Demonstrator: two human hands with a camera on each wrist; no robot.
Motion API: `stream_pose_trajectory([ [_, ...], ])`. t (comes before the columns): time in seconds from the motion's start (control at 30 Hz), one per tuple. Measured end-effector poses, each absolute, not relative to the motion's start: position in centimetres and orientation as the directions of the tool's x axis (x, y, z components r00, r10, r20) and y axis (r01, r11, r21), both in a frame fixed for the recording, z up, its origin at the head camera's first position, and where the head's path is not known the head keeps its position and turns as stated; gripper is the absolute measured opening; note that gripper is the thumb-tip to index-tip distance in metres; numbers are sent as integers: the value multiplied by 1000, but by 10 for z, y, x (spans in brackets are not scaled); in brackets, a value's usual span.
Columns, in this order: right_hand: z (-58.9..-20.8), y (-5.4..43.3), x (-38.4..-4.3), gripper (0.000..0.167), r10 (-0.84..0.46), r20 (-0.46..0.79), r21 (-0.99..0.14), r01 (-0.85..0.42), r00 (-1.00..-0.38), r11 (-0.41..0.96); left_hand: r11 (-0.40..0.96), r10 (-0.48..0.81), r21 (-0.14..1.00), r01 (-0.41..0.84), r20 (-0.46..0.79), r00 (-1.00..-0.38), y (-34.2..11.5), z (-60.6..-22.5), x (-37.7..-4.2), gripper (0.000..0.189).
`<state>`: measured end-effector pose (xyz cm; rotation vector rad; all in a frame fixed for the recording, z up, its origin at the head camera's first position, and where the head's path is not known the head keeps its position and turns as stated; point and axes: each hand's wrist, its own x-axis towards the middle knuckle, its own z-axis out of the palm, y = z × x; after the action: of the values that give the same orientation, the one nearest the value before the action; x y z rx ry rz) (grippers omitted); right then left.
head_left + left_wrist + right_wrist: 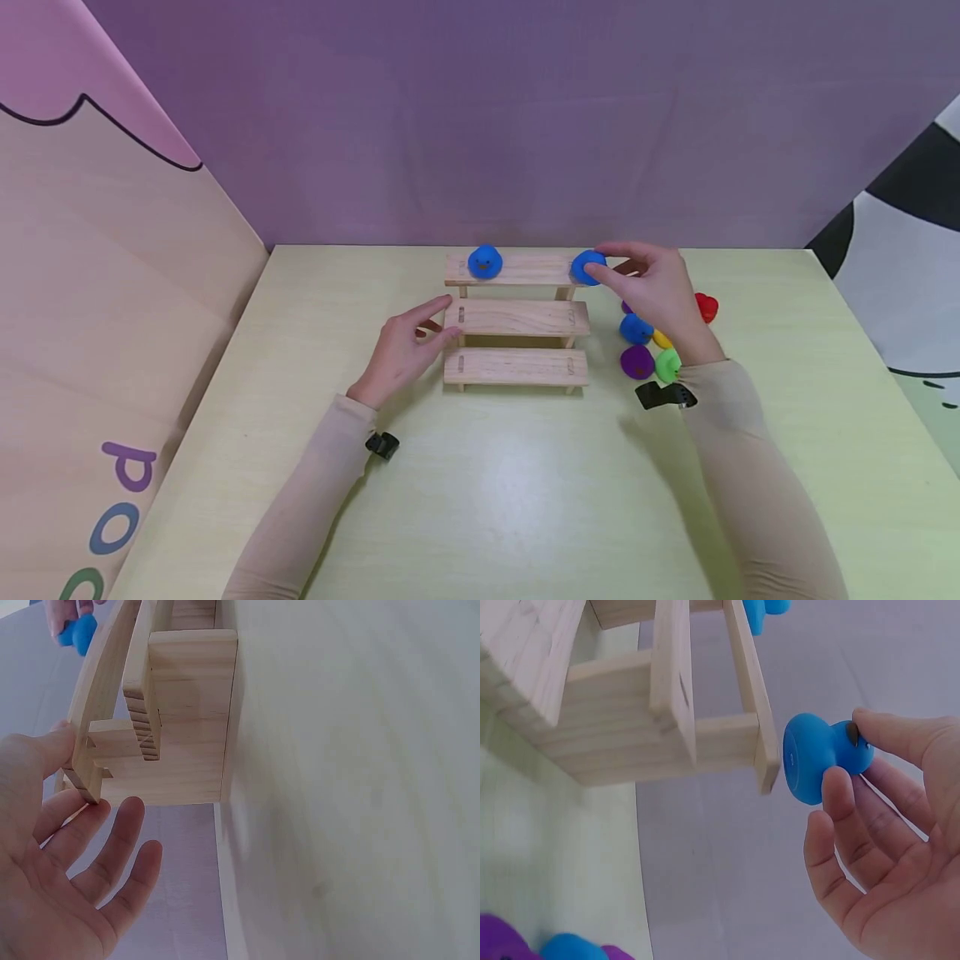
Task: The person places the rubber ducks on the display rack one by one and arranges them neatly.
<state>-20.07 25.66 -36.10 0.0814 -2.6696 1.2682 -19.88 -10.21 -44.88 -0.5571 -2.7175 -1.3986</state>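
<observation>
A three-tier wooden step stand [517,317] stands near the back of the table. My left hand [408,346] is at its left side; in the left wrist view the thumb and forefinger pinch the end of a board [86,776], the other fingers spread loosely. My right hand [652,283] holds a blue rubber duck [810,757] between thumb and fingers at the right end of the top tier. The right wrist view shows the duck's flat base close to the board, with a thin gap. Another blue duck [484,262] sits on the top tier's left end.
Right of the stand lie several small ducks: a blue one [636,329], a purple one [637,362], a green one [667,365] and a red one [707,307], partly hidden by my right arm. A purple backdrop [525,125] rises behind the table.
</observation>
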Motion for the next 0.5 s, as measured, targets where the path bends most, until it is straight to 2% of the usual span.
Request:
stream_pose_trajectory([
  [0.5, -368, 224, -214, 42, -21, 254, -779, -217, -967, 589, 526, 294, 786, 324, 189, -937, -102, -450, -198, 56],
])
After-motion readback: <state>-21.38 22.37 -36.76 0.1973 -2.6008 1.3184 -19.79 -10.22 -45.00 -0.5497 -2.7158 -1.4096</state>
